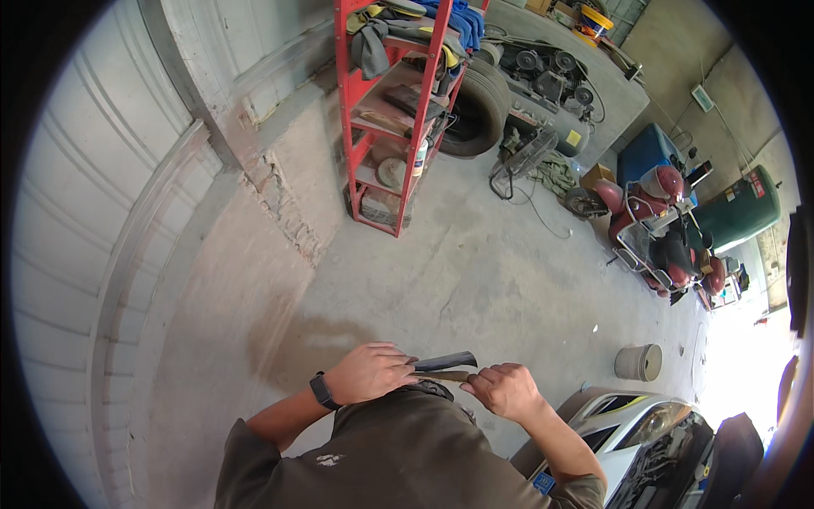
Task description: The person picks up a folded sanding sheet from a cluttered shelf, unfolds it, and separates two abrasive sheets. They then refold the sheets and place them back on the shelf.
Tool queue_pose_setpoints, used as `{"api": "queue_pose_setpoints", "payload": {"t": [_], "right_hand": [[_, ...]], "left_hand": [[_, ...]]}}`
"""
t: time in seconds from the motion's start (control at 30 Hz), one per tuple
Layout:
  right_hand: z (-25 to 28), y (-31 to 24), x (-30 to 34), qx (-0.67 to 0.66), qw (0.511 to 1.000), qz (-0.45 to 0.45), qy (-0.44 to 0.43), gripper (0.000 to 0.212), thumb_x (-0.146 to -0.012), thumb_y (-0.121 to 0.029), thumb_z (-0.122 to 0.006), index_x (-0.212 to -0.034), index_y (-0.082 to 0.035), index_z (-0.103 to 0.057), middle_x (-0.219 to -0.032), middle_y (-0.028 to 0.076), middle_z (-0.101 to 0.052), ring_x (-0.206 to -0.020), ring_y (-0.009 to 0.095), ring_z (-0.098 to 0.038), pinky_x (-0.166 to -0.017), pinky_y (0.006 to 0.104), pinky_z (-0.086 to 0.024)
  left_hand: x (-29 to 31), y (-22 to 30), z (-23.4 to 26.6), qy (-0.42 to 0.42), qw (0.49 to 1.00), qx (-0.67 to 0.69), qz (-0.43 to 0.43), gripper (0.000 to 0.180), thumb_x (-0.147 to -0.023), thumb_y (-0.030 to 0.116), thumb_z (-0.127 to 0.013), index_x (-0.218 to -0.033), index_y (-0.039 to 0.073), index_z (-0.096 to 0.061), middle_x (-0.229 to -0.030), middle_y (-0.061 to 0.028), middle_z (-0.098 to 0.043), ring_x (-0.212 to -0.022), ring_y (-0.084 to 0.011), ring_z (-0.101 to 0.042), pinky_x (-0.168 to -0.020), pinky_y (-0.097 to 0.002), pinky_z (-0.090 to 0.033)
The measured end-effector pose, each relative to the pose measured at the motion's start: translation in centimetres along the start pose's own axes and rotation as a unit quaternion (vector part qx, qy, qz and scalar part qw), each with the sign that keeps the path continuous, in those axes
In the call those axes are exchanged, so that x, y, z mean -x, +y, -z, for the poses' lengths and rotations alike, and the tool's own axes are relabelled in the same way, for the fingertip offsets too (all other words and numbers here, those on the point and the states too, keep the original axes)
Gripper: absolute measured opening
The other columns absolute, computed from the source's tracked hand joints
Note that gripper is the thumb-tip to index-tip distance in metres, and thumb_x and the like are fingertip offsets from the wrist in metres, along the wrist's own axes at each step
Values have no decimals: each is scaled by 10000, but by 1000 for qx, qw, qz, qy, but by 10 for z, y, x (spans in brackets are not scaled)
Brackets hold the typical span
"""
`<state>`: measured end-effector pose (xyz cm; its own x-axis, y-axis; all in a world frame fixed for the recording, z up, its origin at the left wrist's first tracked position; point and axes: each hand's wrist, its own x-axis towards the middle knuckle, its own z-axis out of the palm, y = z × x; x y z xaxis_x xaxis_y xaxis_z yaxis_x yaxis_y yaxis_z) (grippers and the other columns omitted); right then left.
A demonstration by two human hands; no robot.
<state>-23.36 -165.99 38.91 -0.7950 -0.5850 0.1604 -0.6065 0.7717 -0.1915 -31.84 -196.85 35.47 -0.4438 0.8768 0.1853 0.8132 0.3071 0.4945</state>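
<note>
Both of my hands are raised in front of my waist, close to the front of my dark shirt (381, 450). My left hand (370, 373), with a dark watch (322, 390) on its wrist, has its fingers closed over the near end of a black flat strip (447, 362) like a strap. Just beneath that strip runs a thinner brownish strip (445, 376), also reaching from the left fingers. My right hand (506, 392) is curled, pinching the brownish strip's right end between thumb and fingers. Whether the two strips are one piece is hidden by my left hand.
Ahead stands a red metal shelf (349, 110) with cloths and bottles. Behind it are a tire (479, 106) and a compressor (543, 119). At right are a red scooter (632, 212), a grey bucket (638, 362) and a car with its hood raised (653, 424).
</note>
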Motion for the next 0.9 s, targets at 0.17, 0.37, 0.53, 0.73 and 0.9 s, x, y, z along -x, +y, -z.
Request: {"api": "queue_pose_setpoints", "payload": {"t": [0.17,0.37,0.53,0.73,0.9], "right_hand": [[1,2,-1,-6,999,-5,31,348,-953,-290,-748,-684,-102,-634,-635,22,-602,-548,223,-625,-514,357,-520],[4,0,-4,1,999,-6,38,372,-944,-307,-763,-666,-108,-614,-625,21,-593,-547,218,-620,-505,345,-509],[3,-6,-10,18,999,-3,31,364,-951,-310,-761,-671,-127,-617,-636,13,-597,-562,208,-625,-508,343,-506],[6,-15,-25,-63,994,-79,51,241,-949,-303,-761,-808,-115,-712,-675,23,-614,-591,245,-643,-532,371,-527],[13,-33,-38,-139,975,-168,45,84,-953,-143,-734,-997,-81,-771,-768,56,-696,-616,278,-667,-550,388,-546]], "left_hand": [[2,-5,-1,3,1000,22,9,333,-993,365,-709,-1075,53,-793,-1126,-107,-784,-1053,-273,-740,-1043,-422,-561],[2,-14,-2,67,996,62,-7,288,-954,325,-767,-1024,48,-809,-1050,-107,-795,-997,-287,-753,-1002,-423,-585],[2,-23,3,87,992,86,-9,261,-944,300,-776,-985,43,-805,-998,-128,-790,-963,-298,-754,-944,-412,-596],[6,-39,10,76,990,121,3,264,-988,291,-712,-927,42,-774,-938,-103,-761,-905,-297,-724,-807,-403,-581],[15,-56,12,116,976,182,20,180,-964,203,-704,-924,41,-770,-864,-105,-728,-833,-303,-694,-717,-399,-560]]}}
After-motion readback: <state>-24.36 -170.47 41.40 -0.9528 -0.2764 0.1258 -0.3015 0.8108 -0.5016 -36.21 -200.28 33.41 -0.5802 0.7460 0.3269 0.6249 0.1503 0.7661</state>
